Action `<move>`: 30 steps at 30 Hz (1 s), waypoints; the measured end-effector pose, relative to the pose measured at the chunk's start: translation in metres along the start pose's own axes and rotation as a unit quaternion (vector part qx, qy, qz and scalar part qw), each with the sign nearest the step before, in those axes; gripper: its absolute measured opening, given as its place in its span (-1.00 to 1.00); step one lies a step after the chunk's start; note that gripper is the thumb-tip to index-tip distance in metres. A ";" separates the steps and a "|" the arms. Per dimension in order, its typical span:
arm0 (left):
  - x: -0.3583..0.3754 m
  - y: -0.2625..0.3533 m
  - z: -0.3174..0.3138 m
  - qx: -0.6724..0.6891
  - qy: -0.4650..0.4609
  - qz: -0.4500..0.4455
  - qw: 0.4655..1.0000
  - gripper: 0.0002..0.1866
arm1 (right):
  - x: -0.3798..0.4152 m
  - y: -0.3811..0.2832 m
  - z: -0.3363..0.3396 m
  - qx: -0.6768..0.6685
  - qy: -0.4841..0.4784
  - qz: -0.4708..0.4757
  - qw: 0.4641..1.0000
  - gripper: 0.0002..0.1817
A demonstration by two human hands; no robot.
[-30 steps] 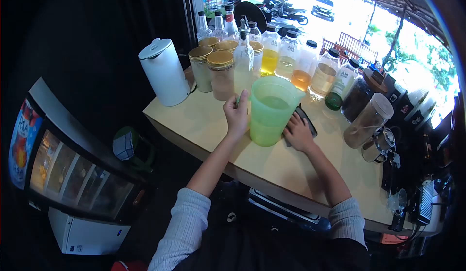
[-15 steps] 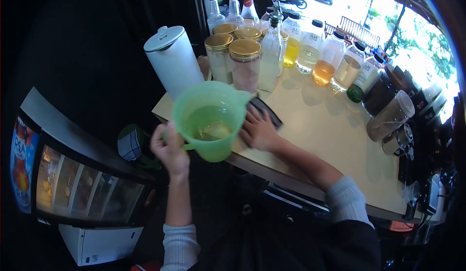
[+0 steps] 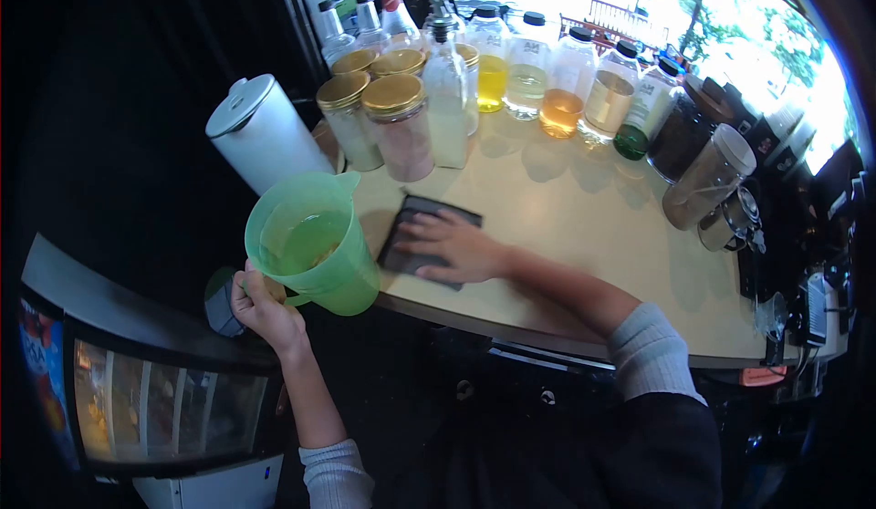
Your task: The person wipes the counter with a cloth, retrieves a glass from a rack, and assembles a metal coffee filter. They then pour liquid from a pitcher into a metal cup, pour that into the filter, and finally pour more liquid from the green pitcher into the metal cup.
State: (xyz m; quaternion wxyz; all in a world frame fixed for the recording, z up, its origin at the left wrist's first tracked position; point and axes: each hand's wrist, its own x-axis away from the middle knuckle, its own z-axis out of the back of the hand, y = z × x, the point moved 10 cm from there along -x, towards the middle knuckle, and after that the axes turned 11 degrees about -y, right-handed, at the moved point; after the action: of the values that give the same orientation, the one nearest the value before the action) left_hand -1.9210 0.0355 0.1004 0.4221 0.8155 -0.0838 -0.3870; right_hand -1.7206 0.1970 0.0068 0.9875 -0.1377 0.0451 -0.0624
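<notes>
At counter [image 3: 584, 212], left hand [image 3: 267, 310] grips jug [image 3: 342, 276], right [image 3: 464, 246] spreads on cloth [image 3: 396, 260].

The display fridge's blue side panel [image 3: 42, 374] reads "RSA".

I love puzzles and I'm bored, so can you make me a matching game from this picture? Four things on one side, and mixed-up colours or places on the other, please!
Things:
1. Green jug
2. Tall lidded pitcher
3. Jar lids
4. Dark cloth

Colours and places:
A. Under the right hand
B. Gold
C. Held by the left hand
D. White

Right pairs: 1-C, 2-D, 3-B, 4-A
</notes>
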 end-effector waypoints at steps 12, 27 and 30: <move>0.018 -0.072 -0.138 0.127 -0.096 0.098 0.983 -0.64 | 0.288 0.206 0.067 0.078 0.139 -0.605 0.780 -0.35; 0.057 -0.090 -0.242 0.089 -0.106 0.097 0.986 -0.60 | 0.239 0.012 0.026 0.047 0.117 -0.345 0.930 -0.40; 0.063 -0.089 -0.259 0.071 -0.104 0.071 0.990 -0.58 | 0.348 0.043 0.051 0.055 0.168 -0.472 0.864 -0.41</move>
State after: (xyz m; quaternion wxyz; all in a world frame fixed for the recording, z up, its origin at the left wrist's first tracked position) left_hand -1.7129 0.2243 0.0872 0.3783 0.7910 -0.2120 -0.4317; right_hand -1.3669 0.2041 0.0191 0.8234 -0.0754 0.1360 -0.5458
